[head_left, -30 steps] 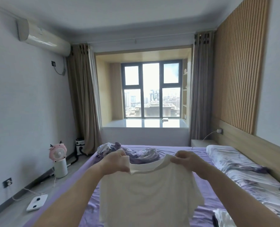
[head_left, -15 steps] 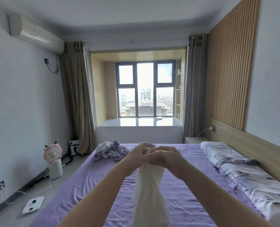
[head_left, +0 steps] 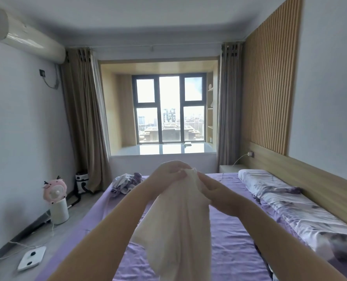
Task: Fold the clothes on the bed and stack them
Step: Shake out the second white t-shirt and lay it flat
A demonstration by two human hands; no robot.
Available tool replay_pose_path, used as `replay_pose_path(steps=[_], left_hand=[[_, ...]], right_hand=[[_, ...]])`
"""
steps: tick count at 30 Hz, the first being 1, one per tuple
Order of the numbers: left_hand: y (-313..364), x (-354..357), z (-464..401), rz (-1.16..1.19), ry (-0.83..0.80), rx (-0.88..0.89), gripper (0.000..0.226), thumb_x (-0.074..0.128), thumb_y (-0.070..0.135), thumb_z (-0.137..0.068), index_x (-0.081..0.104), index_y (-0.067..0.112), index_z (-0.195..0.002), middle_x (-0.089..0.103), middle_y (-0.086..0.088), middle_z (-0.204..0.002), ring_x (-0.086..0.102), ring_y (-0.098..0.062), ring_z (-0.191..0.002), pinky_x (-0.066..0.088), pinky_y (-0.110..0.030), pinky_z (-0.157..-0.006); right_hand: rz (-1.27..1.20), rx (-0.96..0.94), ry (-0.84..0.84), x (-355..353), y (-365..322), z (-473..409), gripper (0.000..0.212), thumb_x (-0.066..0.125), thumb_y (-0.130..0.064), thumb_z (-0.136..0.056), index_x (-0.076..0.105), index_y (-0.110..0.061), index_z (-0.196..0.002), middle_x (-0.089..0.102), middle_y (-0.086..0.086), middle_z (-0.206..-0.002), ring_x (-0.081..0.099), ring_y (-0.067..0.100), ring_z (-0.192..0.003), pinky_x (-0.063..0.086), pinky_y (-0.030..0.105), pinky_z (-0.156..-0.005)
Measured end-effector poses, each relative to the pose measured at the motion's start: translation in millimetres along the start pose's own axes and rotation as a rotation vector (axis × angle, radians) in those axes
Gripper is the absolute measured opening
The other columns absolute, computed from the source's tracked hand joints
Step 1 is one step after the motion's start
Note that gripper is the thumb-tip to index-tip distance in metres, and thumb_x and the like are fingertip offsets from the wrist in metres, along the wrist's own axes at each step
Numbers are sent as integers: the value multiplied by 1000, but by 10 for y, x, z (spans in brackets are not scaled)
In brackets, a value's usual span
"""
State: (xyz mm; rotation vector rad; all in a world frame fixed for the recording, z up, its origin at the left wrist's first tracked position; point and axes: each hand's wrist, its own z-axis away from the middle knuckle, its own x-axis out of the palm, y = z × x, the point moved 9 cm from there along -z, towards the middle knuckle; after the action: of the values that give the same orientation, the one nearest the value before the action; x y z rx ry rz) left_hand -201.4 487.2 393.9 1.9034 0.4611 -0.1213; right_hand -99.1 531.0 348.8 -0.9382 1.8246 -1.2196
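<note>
Ahead stretches a bedroom with a bay window (head_left: 169,108) between tan curtains, a slatted wood panel on my right, an air conditioner (head_left: 26,38) high on my left. Below me lies the bed (head_left: 229,230) in a purple sheet, a patterned duvet (head_left: 286,201) along its right side. Folding seems barely under way: a crumpled pile of clothes (head_left: 126,182) waits at the far left corner, and no finished stack shows. Above the bed hangs a white garment (head_left: 178,230), doubled lengthwise. My left hand (head_left: 168,176) pinches its top edge; my right hand (head_left: 213,191) grips the cloth just beside it.
</note>
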Motion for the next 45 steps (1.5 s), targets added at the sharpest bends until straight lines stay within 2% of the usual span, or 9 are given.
replay_pose_path(steps=[6, 11, 15, 18, 23, 28, 34, 39, 45], left_hand=[[-102, -241, 67, -57, 217, -36, 14, 55, 6, -93, 65, 16, -96, 63, 3, -85, 57, -10, -77, 44, -19, -65], [-366, -429, 180, -189, 234, -150, 15, 46, 15, -97, 59, 23, -98, 55, 3, -89, 50, -10, -77, 41, -24, -64], [-506, -624, 183, -202, 292, -184, 17, 47, 13, -97, 61, 22, -99, 56, 1, -97, 50, -12, -84, 41, -22, -66], [-556, -789, 166, -217, 285, -191, 22, 48, 6, -94, 63, 22, -95, 60, -2, -99, 53, -16, -92, 42, -23, -75], [-594, -981, 159, -366, 253, -198, 19, 60, 7, -85, 68, 23, -87, 66, -1, -89, 59, -16, -84, 45, -28, -79], [-600, -958, 81, -613, 185, -178, 13, 62, 26, -90, 66, 14, -86, 63, -2, -82, 55, -17, -76, 41, -29, -72], [-543, -1087, 102, -598, 222, -156, 14, 64, 26, -89, 68, 13, -85, 67, -4, -84, 58, -16, -75, 47, -33, -77], [-489, -1070, 118, -550, 194, -123, 2, 66, 15, -86, 67, 17, -84, 67, -2, -85, 59, -14, -79, 47, -32, -79], [-485, -971, 132, -591, 119, -104, 17, 59, 7, -89, 65, 22, -90, 64, 3, -91, 57, -13, -88, 44, -25, -80]], right_hand=[[190, 30, 283, -124, 20, -62, 16, 65, -18, -80, 67, -19, -96, 69, 1, -99, 61, 13, -88, 50, 23, -70], [267, 137, 412, -434, 111, 65, 9, 64, -14, -65, 56, -14, -68, 68, 20, -100, 57, 18, -72, 45, 27, -61], [315, 183, 369, -557, 128, 197, 12, 58, -10, -78, 57, -9, -90, 61, 14, -76, 51, 20, -68, 39, 27, -59], [454, 262, 271, -675, 177, 317, 17, 64, -20, -87, 62, -10, -101, 57, 3, -80, 55, 14, -67, 47, 22, -58], [698, 367, 99, -796, 243, 462, 23, 71, -27, -81, 53, -19, -69, 51, -15, -62, 50, 3, -60, 40, 15, -59], [894, 275, 262, -914, 171, 299, 36, 54, -21, -93, 46, -17, -58, 49, -4, -55, 47, 6, -51, 40, 19, -56], [1038, 199, 301, -911, -16, 199, 36, 64, -24, -85, 43, -22, -57, 41, -8, -60, 38, 5, -58, 28, 23, -57], [1394, 358, 93, -729, 106, 159, 23, 52, -33, -90, 53, -25, -69, 45, -12, -71, 43, 15, -92, 31, 31, -83], [985, 341, 88, -673, 287, 170, 11, 64, -22, -86, 68, -16, -79, 58, -6, -75, 49, 9, -77, 39, 21, -74]])
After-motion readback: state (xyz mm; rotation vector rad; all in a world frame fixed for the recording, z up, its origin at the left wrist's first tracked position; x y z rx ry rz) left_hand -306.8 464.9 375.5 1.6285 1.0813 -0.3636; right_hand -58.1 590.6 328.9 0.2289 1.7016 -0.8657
